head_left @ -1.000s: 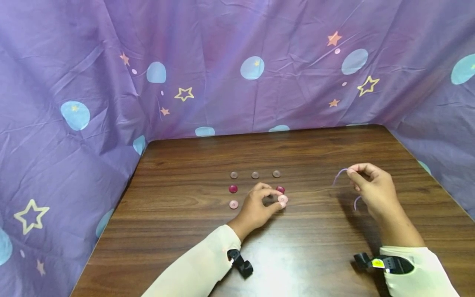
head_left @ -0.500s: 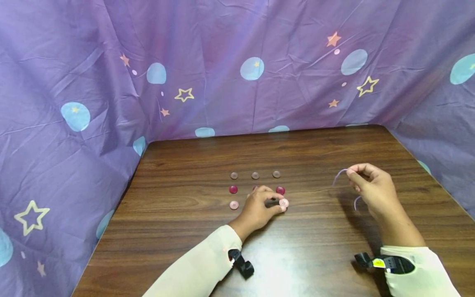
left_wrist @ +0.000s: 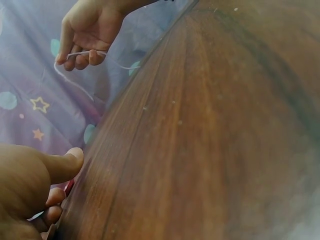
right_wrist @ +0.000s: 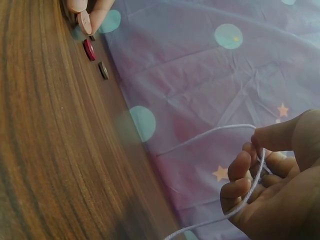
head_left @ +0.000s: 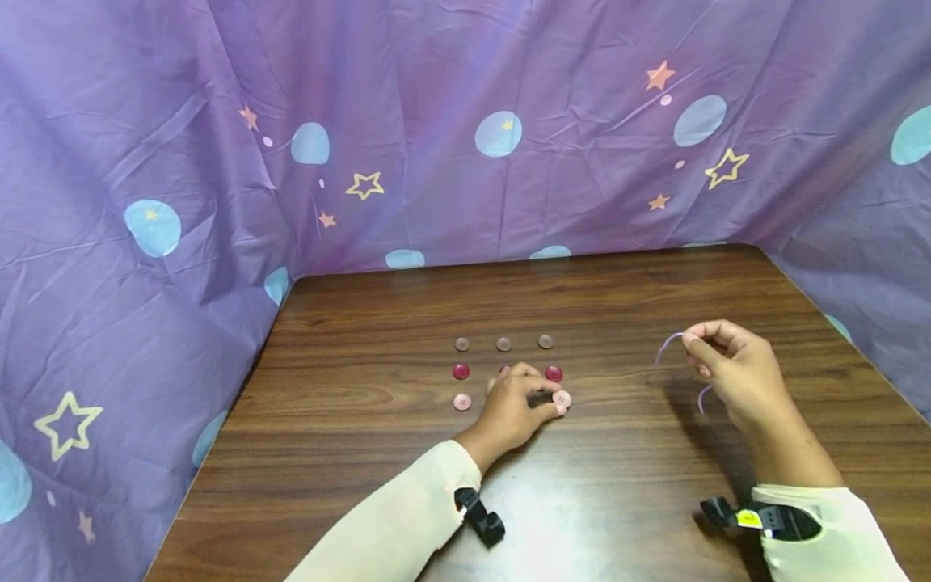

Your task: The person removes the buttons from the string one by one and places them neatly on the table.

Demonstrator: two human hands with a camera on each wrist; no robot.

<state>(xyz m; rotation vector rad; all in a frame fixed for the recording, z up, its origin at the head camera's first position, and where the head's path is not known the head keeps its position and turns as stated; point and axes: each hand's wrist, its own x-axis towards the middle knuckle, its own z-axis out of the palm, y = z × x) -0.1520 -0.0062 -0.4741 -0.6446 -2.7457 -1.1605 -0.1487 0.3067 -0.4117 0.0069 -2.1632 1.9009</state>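
Observation:
My left hand [head_left: 511,410] pinches a pale pink button [head_left: 562,399] between thumb and forefinger, low at the right end of the nearest row. In the right wrist view the same pink button [right_wrist: 84,23] shows edge-on between the fingertips. A crimson button [head_left: 553,374] lies just beyond it; another is partly covered by the left hand. Off to the right, above the table, my right hand [head_left: 735,368] holds a thin lilac cord [head_left: 667,346] between thumb and forefinger. One end of the cord arches out leftward, and the rest hangs below the palm [right_wrist: 237,210].
Three brown buttons, the middle one [head_left: 504,344] among them, form the far row on the wooden table [head_left: 349,485]. A crimson button [head_left: 461,372] and a pink button [head_left: 461,402] lie left of the hand. Purple star-printed cloth [head_left: 436,202] hangs around the table's back and sides.
The left hand has brought the pink button slightly nearer and lower, away from the crimson one behind it. The right hand keeps its hold on the cord, almost still.

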